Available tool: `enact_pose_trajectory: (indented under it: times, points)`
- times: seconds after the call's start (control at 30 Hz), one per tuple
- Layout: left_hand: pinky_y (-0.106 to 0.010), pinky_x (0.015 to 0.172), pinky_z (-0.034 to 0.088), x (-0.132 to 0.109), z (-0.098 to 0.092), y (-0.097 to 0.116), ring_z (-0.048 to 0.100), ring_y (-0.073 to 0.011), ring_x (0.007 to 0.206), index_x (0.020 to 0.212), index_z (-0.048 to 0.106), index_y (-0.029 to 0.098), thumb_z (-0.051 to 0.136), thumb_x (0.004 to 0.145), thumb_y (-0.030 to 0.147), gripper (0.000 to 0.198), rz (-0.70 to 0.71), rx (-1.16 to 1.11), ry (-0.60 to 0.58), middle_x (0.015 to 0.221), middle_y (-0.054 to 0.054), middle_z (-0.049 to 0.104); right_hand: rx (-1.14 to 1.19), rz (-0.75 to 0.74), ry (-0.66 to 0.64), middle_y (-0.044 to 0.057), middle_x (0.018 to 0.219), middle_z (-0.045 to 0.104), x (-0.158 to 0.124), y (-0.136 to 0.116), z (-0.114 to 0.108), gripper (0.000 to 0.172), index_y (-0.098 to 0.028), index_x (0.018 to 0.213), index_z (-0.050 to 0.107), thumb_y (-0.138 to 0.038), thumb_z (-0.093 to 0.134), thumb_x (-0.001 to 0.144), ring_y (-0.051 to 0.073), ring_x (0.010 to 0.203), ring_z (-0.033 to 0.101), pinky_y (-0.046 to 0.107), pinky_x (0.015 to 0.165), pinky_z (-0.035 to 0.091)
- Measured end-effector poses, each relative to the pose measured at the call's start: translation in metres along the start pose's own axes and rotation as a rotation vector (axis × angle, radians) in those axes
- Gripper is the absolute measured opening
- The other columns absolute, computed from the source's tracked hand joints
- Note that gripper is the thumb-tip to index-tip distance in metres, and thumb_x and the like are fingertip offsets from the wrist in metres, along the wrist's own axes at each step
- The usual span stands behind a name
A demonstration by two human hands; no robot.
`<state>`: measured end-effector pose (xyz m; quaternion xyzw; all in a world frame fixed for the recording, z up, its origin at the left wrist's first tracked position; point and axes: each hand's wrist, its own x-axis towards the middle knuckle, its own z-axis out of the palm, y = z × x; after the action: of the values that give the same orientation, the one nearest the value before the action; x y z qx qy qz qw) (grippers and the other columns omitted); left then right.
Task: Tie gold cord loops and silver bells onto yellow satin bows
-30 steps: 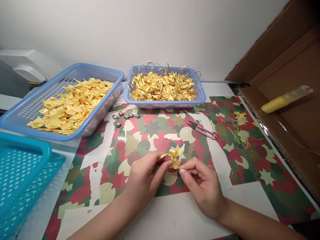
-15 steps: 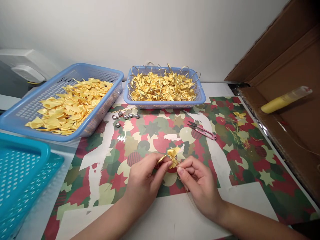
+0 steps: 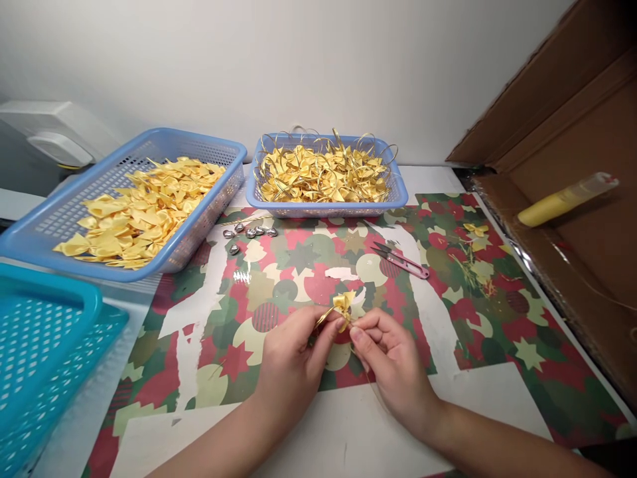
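In front of me, a small yellow ribbon bow (image 3: 343, 302) with a gold cord (image 3: 323, 318) is pinched between the thumb and fingers of my left hand (image 3: 293, 355). Close against it on the right, my right hand (image 3: 393, 372) is closed, its thumb and forefinger pinching a thin thread (image 3: 371, 382) that trails down toward the white paper. A dark shiny bit shows at the bow's right side, too small to name. Pink-handled thread snips (image 3: 405, 263) lie beyond my right hand. Several small silver bells (image 3: 255, 231) sit farther back on the left.
A blue basket (image 3: 184, 255) of yellow bows stands left; another blue basket (image 3: 326, 212) at the back holds bows with gold cord loops. Teal baskets (image 3: 94, 312) sit front left. Thread scraps (image 3: 472, 265) lie right, by a cardboard wall (image 3: 562, 126) with a yellow tube (image 3: 562, 202).
Both hands stay at the bow, with the right hand shifted slightly left and closer to it. The whole view has moved very slightly.
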<state>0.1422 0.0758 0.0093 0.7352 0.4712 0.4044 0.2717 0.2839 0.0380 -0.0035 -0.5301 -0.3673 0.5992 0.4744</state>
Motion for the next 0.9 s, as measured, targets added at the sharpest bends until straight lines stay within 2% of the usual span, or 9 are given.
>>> enact_pose_trajectory:
  times: [0.23,0.43,0.63,0.9]
  points:
    - [-0.018,0.047,0.047,0.001,0.0021,-0.0023,0.06,-0.0097,0.052,0.078,0.062,0.017,0.058,0.087,0.015,0.011,-0.005,0.012,0.0,0.065,0.0,0.068,-0.004,0.013,0.008,-0.006,0.056,0.039,0.0013,-0.0011,0.0004,0.034,-0.017,0.074,0.049,-0.047,0.059,0.088,0.007,0.05,0.032,0.019,0.045,0.027]
    - [-0.017,0.05,0.049,0.0019,0.0008,0.0005,0.061,-0.0091,0.054,0.077,0.063,0.017,0.061,0.085,0.013,0.009,-0.055,-0.082,0.02,0.065,0.001,0.068,0.009,0.02,0.006,-0.006,0.055,0.039,0.0022,-0.0011,-0.0011,0.034,-0.017,0.074,0.049,-0.047,0.059,0.088,0.006,0.049,0.032,0.019,0.045,0.027]
    - [-0.021,0.051,0.05,0.0015,-0.0011,0.0036,0.061,-0.0114,0.056,0.076,0.064,0.016,0.066,0.082,0.018,0.007,-0.094,-0.073,0.043,0.065,-0.001,0.067,0.018,0.019,-0.016,-0.006,0.053,0.04,0.0011,-0.0016,-0.0025,0.035,-0.018,0.075,0.049,-0.048,0.059,0.088,0.007,0.049,0.035,0.019,0.046,0.03]
    - [-0.021,0.052,0.048,0.0022,-0.0038,0.0041,0.059,-0.0105,0.057,0.073,0.063,0.017,0.062,0.082,0.014,0.01,-0.052,-0.079,0.043,0.066,0.0,0.067,0.019,-0.008,-0.068,-0.006,0.052,0.039,0.0012,-0.0026,-0.0022,0.033,-0.017,0.075,0.049,-0.045,0.059,0.089,0.006,0.048,0.034,0.019,0.046,0.03]
